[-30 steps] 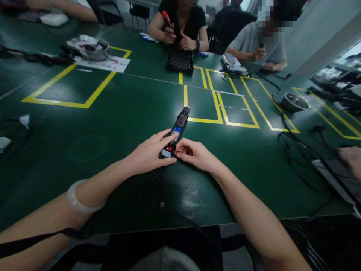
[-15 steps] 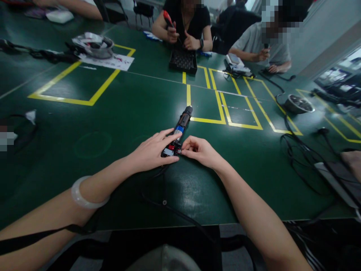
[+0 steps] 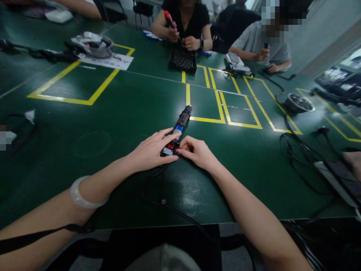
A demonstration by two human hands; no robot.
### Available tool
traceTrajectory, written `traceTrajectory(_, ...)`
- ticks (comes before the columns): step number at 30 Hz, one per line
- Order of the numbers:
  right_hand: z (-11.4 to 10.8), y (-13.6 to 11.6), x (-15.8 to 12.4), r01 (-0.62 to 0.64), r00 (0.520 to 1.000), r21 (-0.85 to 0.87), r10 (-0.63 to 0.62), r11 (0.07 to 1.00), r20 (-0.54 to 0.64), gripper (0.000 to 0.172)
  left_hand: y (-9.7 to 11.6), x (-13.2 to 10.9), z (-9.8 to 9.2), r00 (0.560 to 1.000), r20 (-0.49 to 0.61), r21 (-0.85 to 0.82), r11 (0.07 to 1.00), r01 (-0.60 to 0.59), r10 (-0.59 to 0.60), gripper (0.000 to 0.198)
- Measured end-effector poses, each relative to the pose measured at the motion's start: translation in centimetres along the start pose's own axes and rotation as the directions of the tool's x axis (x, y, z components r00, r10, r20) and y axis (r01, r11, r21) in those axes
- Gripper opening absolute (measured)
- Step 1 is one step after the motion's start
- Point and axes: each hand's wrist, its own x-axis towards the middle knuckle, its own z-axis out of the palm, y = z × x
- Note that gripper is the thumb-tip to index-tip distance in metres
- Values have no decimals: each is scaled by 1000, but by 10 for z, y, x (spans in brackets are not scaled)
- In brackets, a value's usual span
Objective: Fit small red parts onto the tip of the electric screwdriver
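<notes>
A black electric screwdriver (image 3: 179, 126) with a blue band lies on the green table (image 3: 113, 124), its tip pointing away from me. My left hand (image 3: 150, 150) rests flat over its near end, fingers spread along the body, holding it down. The fingertips of my right hand (image 3: 196, 152) pinch at the red and white part at that same near end. A dark cable (image 3: 169, 203) runs from the tool toward me over the table edge.
Yellow tape boxes (image 3: 214, 101) mark the table. Across it a person with a red-handled tool (image 3: 168, 19) works over a black tray (image 3: 182, 60); another person sits to the right. Cables (image 3: 299, 158) and a round fan (image 3: 299, 103) lie right; a metal bowl (image 3: 94, 41) stands far left.
My hands stay at the screwdriver's near end; the right fingertips have shifted slightly closer to it. The view has moved a little.
</notes>
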Motion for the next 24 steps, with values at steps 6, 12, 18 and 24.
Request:
traceTrajectory(6,5,-2,0,22,999,30,-21,999,-33,12,4,0,4,999,-33,17,1000,13,-12,78)
traceTrajectory(12,4,-5,-2,74,996,-12,-74,997,-39,4,14,3,10,990,-133,52,997,56,-48,58)
traceTrajectory(18,4,-6,-2,92,995,-32,-93,995,-28,6,16,5,7,983,-176,77,995,58,-44,42)
traceTrajectory(24,1,-3,0,91,996,-31,-91,995,-21,8,-9,1,-5,981,-179,164,981,104,-74,49)
